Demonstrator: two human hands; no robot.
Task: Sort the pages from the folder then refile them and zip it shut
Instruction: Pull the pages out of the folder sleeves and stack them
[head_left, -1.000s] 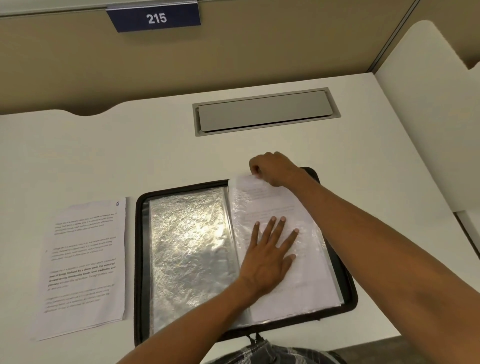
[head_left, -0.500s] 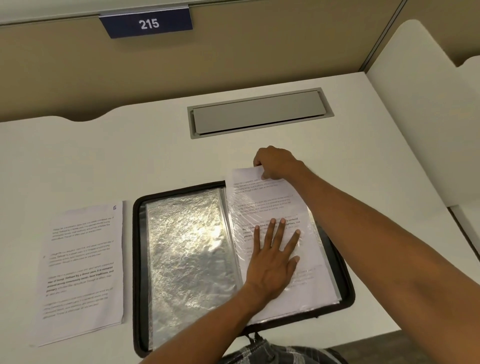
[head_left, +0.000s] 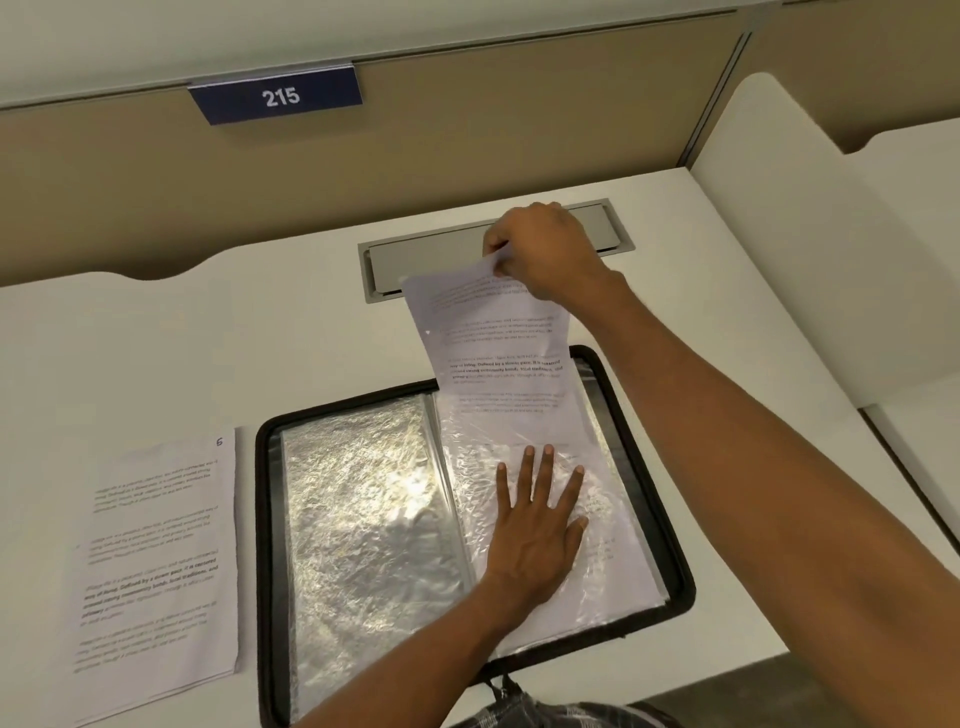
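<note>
A black zip folder (head_left: 675, 566) lies open on the white desk, showing crinkled clear plastic sleeves. My left hand (head_left: 535, 525) presses flat, fingers spread, on the right-hand sleeve (head_left: 613, 566). My right hand (head_left: 540, 249) pinches the top edge of a printed page (head_left: 498, 358), which is drawn most of the way out of that sleeve toward the back of the desk. The left-hand sleeve (head_left: 358, 514) looks empty. A small stack of printed pages (head_left: 156, 561), the top one marked 6, lies to the left of the folder.
A grey cable hatch (head_left: 431, 260) is set into the desk behind the folder. A beige partition with a blue sign reading 215 (head_left: 278, 96) stands at the back. A white divider panel (head_left: 810, 249) borders the desk on the right.
My right hand has pulled the page up and away out of the right sleeve, from the folder's top edge to over the cable hatch. My left hand stays pressed on the sleeve.
</note>
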